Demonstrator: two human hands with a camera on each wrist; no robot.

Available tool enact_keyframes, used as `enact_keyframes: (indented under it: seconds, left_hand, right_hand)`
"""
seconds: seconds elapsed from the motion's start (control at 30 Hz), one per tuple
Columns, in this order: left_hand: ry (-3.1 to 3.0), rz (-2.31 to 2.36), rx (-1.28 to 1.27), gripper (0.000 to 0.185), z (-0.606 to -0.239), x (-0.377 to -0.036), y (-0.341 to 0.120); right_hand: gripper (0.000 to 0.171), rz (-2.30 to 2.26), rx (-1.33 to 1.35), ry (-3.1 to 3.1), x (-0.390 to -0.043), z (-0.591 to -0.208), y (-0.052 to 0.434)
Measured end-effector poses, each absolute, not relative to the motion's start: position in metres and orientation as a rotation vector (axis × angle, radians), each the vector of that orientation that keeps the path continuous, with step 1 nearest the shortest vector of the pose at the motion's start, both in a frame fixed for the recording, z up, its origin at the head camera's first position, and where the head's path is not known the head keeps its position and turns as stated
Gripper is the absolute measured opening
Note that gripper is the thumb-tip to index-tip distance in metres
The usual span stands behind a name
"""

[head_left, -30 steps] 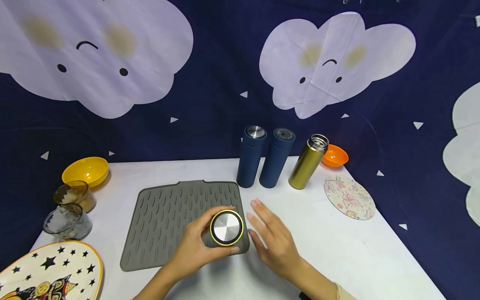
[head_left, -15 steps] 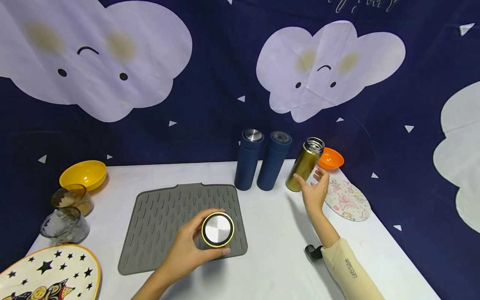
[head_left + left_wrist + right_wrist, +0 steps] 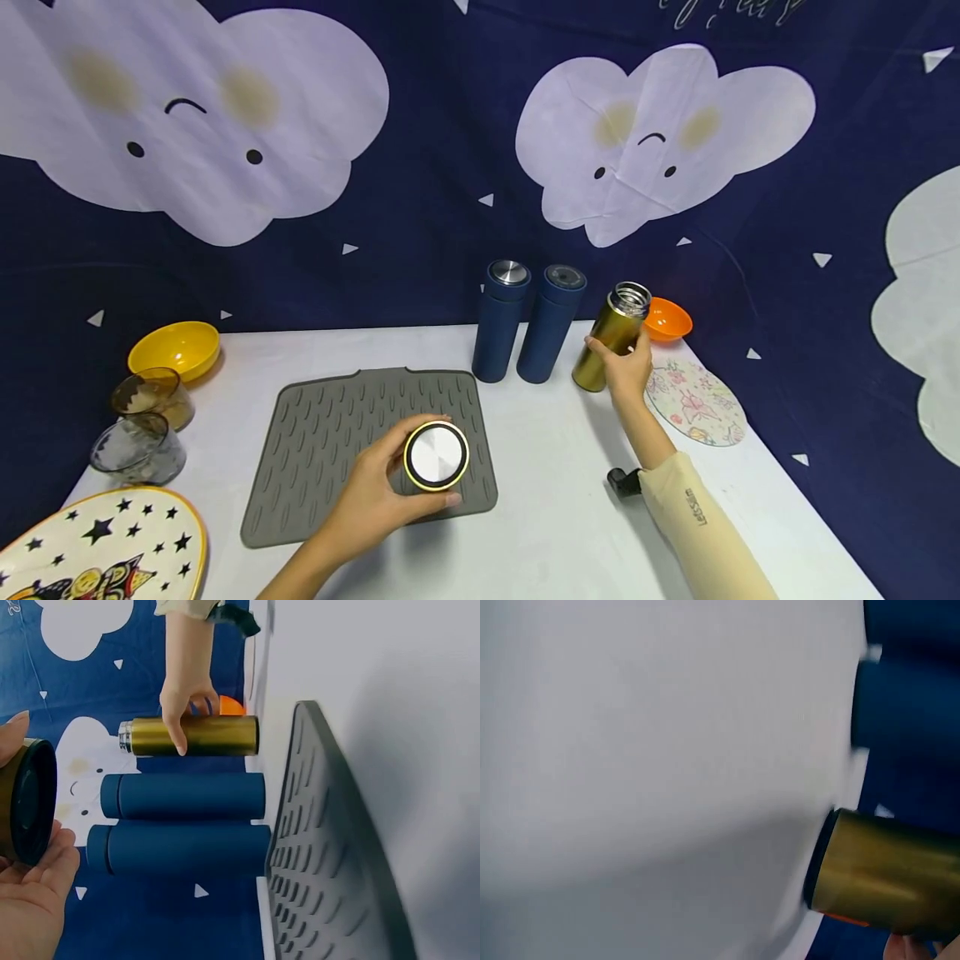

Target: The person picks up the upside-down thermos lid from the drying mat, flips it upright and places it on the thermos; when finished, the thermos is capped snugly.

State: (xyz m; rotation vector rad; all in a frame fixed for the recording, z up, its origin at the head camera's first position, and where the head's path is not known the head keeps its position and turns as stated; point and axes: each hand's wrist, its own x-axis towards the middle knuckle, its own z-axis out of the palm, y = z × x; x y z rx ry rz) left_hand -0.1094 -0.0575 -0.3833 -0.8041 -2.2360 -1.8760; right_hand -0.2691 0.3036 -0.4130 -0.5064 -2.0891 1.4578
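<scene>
My left hand point(image 3: 378, 492) holds a round bottle lid point(image 3: 437, 456) with a silver top and gold rim, above the grey drying mat point(image 3: 300, 467). In the left wrist view the dark hollow underside of the lid point(image 3: 34, 799) shows. At the far right of the table, my right hand point(image 3: 628, 371) grips a gold thermos bottle point(image 3: 617, 327) round its body, thumb on the near left side. The bottle is upright and uncapped, its steel threaded mouth showing. Most of the right hand lies outside the right wrist view, where the bottle's lower part point(image 3: 885, 874) appears.
Two capped blue thermos bottles point(image 3: 498, 329) stand left of the gold one. An orange bowl point(image 3: 667, 319) and a round patterned mat point(image 3: 697, 404) lie right of it. On the left are a yellow bowl point(image 3: 176, 350), two glass bowls point(image 3: 142, 450) and a star-patterned plate point(image 3: 112, 533).
My right hand has gone from beside the lid out to the gold thermos bottle and now grips it. The left hand has kept hold of the lid, nearly in place.
</scene>
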Motion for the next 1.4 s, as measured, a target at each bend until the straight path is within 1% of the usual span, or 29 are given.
enact_keyframes:
  seconds: [0.2,0.4,0.57,0.7,0.87,0.97,1.1,1.23,1.4]
  left_hand:
    - [-2.241,-1.86,-0.825,0.074,-0.365,-0.124,-0.047]
    - [-2.225,-1.945,-0.825,0.074,-0.338,-0.139,-0.023]
    - [-2.173,-2.057,-0.847,0.07,-0.323,-0.153,-0.001]
    - [-2.147,-2.13,-0.879,0.069,-0.316,-0.166,0.018]
    - [-2.155,-2.13,-0.887,0.069,-0.313,-0.185,0.044]
    - [-2.199,-2.068,-0.896,0.067,-0.314,-0.195,0.061]
    - [-2.308,-1.924,-0.868,0.067,-0.32,-0.202,0.078]
    - [-2.352,-1.806,-0.892,0.067,-0.328,-0.204,0.085]
    - [-2.36,-1.775,-1.006,0.067,-0.338,-0.21,0.082]
  right_hand:
    - [0.071,1.508,-0.421,-2.168,-0.225,-0.403,0.276]
    - [0.064,1.525,-0.239,-2.287,-0.179,-0.395,0.242]
    - [0.059,1.464,-0.112,-2.34,-0.157,-0.404,0.225]
    - [0.06,1.464,-0.102,-2.354,-0.152,-0.413,0.223]
    - [0.063,1.48,-0.069,-2.349,-0.15,-0.415,0.224]
    - [0.065,1.472,-0.061,-2.358,-0.15,-0.416,0.225]
    - [0.063,1.45,-0.036,-2.373,-0.149,-0.417,0.225]
    - [0.059,1.466,-0.025,-2.36,-0.149,-0.418,0.223]
    - [0.06,1.449,-0.047,-2.375,-0.149,-0.417,0.223]
